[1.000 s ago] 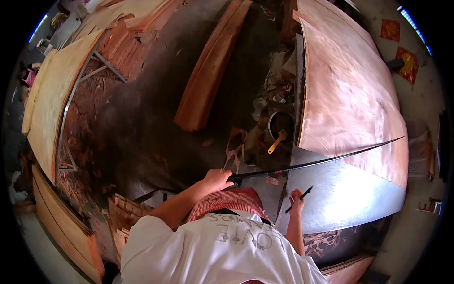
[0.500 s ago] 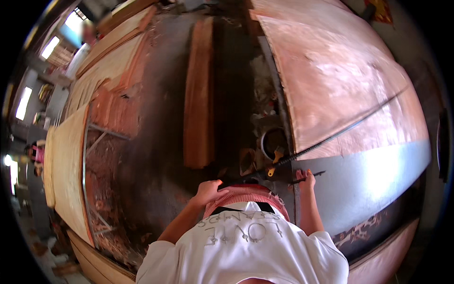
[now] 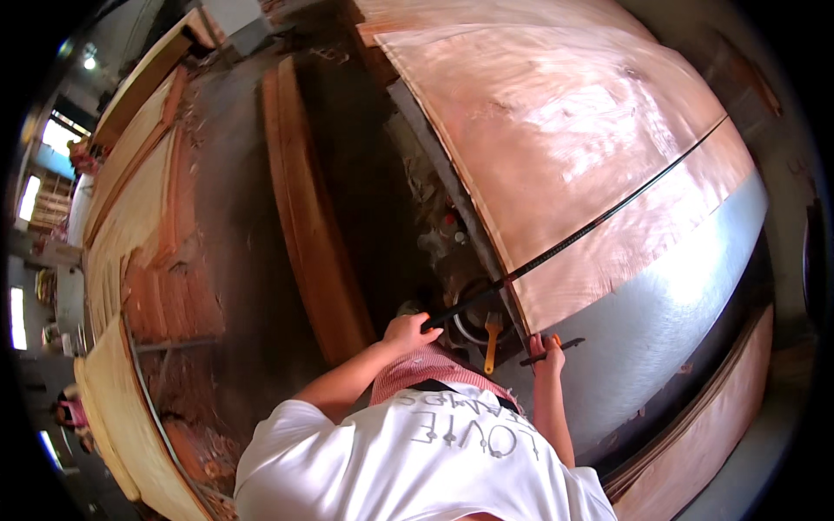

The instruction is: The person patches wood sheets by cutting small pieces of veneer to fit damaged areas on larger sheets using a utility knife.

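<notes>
My left hand (image 3: 410, 333) is closed around the near end of a long, thin black rod (image 3: 608, 214). That rod stretches away to the right and lies across a reddish wood veneer sheet (image 3: 556, 104) on the table. In my right hand (image 3: 547, 349) is a short, dark knife-like tool (image 3: 570, 345), gripped at the table's near-left edge beside the veneer's corner. Bare grey tabletop (image 3: 643, 339) shows on the near side of the sheet.
A yellow-handled brush (image 3: 491, 345) rests by a round bucket (image 3: 464, 330) between my hands. Long reddish boards (image 3: 304, 208) lie on the dark floor. Stacked pale veneer (image 3: 130, 408) stands at left, and another veneer stack (image 3: 704, 417) at lower right.
The view has swung round. The rod's far part has come to lie across the veneer, with my left hand still holding its end. My right hand keeps the knife-like tool near the sheet's corner.
</notes>
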Available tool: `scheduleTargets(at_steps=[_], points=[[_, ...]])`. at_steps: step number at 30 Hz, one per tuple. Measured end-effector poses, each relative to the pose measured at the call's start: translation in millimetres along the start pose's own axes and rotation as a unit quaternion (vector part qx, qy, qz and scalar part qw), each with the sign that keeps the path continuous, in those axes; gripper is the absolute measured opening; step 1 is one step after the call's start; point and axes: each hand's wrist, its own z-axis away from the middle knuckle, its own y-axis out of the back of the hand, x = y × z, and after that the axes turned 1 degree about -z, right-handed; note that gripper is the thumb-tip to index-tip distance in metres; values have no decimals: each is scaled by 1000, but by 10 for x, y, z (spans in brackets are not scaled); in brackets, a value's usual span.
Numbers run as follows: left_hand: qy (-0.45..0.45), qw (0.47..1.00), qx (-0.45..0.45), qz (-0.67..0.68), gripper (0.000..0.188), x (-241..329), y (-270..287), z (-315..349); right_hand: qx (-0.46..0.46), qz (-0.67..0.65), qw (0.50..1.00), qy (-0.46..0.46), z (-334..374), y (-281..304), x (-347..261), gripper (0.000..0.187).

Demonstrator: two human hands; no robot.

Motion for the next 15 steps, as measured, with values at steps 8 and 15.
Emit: scheduleTargets(at_steps=[8, 15], points=[[-124, 989, -11, 80, 39, -117, 213, -1878, 106, 51, 993, 28, 191, -220, 253, 30], [-175, 984, 14, -19, 50, -227, 400, -2614, 82, -79, 992, 50, 68, -420, 400, 15]])
